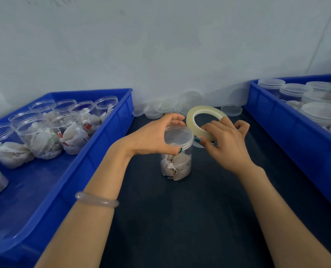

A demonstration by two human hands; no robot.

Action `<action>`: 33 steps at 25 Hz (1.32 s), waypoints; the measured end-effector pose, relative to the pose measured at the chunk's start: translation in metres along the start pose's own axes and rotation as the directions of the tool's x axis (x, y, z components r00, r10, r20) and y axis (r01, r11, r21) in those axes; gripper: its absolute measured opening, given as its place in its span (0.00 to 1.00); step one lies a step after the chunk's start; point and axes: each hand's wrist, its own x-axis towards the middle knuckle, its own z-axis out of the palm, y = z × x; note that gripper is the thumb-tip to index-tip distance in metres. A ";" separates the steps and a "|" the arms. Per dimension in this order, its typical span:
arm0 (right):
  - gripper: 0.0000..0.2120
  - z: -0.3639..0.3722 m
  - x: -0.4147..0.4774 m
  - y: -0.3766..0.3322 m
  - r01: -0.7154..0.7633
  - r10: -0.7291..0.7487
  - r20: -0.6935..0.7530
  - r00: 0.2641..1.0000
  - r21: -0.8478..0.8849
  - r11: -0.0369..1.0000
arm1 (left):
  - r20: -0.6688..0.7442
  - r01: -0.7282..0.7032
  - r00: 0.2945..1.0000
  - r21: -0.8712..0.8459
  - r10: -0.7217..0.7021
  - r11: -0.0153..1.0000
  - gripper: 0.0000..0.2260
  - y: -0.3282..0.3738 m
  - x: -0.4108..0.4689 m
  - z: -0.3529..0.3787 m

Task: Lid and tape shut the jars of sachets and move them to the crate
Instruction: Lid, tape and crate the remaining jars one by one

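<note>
Both hands meet at one jar (177, 163) standing on the dark table (180, 219). Outboard of the left hand, a blue crate (102, 151) holds open jars (45, 136) of sachets, none lidded. The left hand (155, 135) curls over the clear lid (178, 135) of the centre jar, thumb on the near edge and fingers round the far edge, gripping it. Sachets (177, 167) fill the lower part of this jar. The right hand (226, 140), just right of the lid, grips the tape roll (190, 121), its thumb tip resting at the lid's rim. Behind both hands, loose lids (168, 107) lie against the wall. Outboard of the right hand, a second blue crate (288, 132) holds lidded jars (319, 111).

Step in hand, as judged: taping the lid seam.
- Hold the lid down square with the left hand so the jar cannot turn or tip.
- Anchor the tape end across the seam with the right thumb before pulling the roll round.
- Keep the roll close to the rim, with light tension, to avoid wrinkles.

Limits of view:
- The tape is clear; its free end cannot be made out, nor whether it touches the lid.
- Full seating of the lid cannot be confirmed.
- The right fingers behind the roll are partly hidden.
- Both crates are cut off by the frame edges.
</note>
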 end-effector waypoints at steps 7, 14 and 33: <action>0.06 0.004 0.000 -0.012 -0.058 0.059 0.007 0.998 -0.101 0.993 | -0.402 0.163 0.914 0.253 -0.050 0.954 0.35 0.018 0.014 0.044; 0.12 0.018 0.006 -0.018 -0.192 0.191 0.020 0.981 0.022 0.981 | -0.441 0.139 0.897 0.220 -0.029 0.966 0.24 0.015 0.010 0.044; 0.08 0.018 -0.029 0.006 -0.007 0.010 0.382 0.924 -0.007 1.000 | -0.465 0.238 0.874 0.162 -0.138 0.958 0.04 0.038 0.010 0.050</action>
